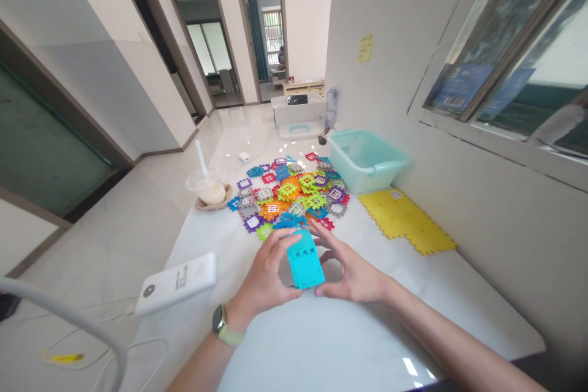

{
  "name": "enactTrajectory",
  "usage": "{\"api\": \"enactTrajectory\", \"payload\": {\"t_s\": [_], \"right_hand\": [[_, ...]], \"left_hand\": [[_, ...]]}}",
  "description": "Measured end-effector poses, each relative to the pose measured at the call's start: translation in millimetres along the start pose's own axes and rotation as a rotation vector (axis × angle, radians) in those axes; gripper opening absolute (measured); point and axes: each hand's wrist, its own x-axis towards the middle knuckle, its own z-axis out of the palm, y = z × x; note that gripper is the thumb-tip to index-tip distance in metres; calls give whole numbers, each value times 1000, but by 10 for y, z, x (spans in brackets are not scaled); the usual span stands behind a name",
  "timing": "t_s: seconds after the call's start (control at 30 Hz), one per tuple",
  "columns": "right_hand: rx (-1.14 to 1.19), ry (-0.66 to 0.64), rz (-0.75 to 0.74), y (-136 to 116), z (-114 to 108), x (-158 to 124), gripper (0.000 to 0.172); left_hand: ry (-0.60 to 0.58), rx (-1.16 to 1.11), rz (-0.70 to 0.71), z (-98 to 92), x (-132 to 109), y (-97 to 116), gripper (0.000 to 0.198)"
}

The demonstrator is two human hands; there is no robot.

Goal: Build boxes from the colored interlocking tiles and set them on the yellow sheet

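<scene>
We've got the turquoise block [306, 262] over the worktop [280, 349], long axis near-far, far end leaning left. Left grip [263, 272] half-closed, holding it from the left; right grip [351, 272] curled round the right, we can't tell contact. Room near side; tile pile [288, 191] just beyond.

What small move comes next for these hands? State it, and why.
Probably a gentle squeeze of the blue block, to check its joint: the left hand and right hand are at its sides, and dark notches show across it.
</scene>
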Motion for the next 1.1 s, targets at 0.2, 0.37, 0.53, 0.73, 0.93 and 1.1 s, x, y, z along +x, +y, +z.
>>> {"api": "enactTrajectory", "payload": {"t_s": [0.2,0.37,0.53,0.73,0.93,1.1], "right_hand": [[-285,68,18,28,-56,22,93],[-719,102,93,61,-158,31,89],[-683,-75,95,-51,-201,0,96],[-439,-102,-39,-62,-188,5,92],[-232,-23,99,-43,-334,8,82],[-15,303,186,59,-802,-46,66]], "left_hand": [[-106,49,-40,77,-48,-12,109],[-132,-4,-133,92,-72,-77,104],[-174,-65,-163,155,-55,-104,101],[-186,-105,-217,256,-70,-135,101],[-159,-193,-252,264,-96,-148,105],[-153,-193,-241,266,-100,-133,97]]}}
